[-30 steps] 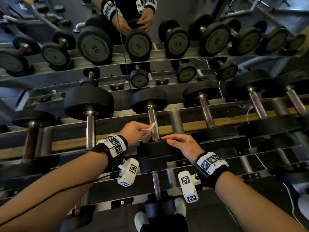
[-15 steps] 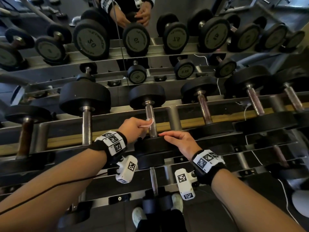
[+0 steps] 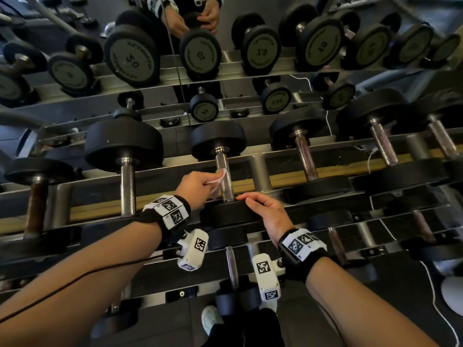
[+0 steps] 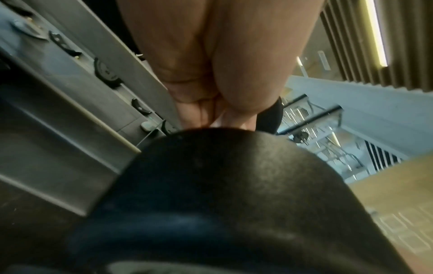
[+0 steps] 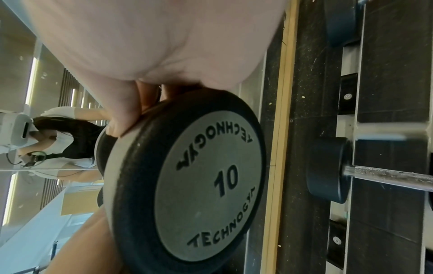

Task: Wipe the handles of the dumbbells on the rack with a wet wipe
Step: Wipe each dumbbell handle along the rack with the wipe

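Gym rack [image 3: 260, 171] before a mirror. On it, dumbbell marked 10 [image 5: 208, 187]. Left hand [image 3: 196, 187] pinching wet wipe [image 3: 220, 177] against handle [image 3: 224, 176], above near head. Right hand [image 3: 268, 212] with relaxed fingers resting on that head.

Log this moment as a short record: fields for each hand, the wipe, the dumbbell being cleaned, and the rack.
left hand: pinches the wet wipe against the handle
right hand: rests on the near head of the same dumbbell
dumbbell marking: 10
rack: more dumbbells lie on either side
mirror: behind the rack, reflecting both hands
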`<state>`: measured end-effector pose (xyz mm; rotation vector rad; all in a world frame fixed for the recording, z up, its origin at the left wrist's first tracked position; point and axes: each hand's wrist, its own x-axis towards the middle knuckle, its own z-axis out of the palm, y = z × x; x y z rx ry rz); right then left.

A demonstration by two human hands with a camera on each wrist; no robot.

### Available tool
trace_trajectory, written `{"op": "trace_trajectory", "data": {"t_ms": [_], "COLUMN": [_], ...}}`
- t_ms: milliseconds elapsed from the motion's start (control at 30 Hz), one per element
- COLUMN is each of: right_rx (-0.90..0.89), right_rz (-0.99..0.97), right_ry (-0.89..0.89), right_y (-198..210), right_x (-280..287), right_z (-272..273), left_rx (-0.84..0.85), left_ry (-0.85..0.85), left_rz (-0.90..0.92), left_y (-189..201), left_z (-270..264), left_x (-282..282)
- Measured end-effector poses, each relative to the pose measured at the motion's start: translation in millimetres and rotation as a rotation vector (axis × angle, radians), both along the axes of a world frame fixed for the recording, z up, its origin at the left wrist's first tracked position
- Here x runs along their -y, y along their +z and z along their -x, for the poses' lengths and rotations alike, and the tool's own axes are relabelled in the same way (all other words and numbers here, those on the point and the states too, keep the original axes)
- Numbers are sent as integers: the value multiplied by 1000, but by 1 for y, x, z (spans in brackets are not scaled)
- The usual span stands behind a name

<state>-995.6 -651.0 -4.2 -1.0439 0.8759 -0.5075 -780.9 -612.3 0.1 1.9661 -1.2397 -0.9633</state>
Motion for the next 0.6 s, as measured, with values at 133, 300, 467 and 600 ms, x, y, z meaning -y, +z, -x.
{"op": "trace_trajectory", "data": {"t_ms": [133,300,467,600], "right_rx": [36,36,28,0], "right_rz": [-19,-10,-19,14], "right_ry": [-8,18,11,3], "right_y": [3,5,0,-4], "right_x": [0,1,0,0], "right_z": [-1,0,0,0], "left_rx": [101,103,248,428], "left_ry": [-319,60,-124,-287], "left_rz": [-169,152,47,-76], "left_y": [11,33,26,20], "left_z": [-10,-20,0,-4], "left_x": [-13,-1,16,9]}}
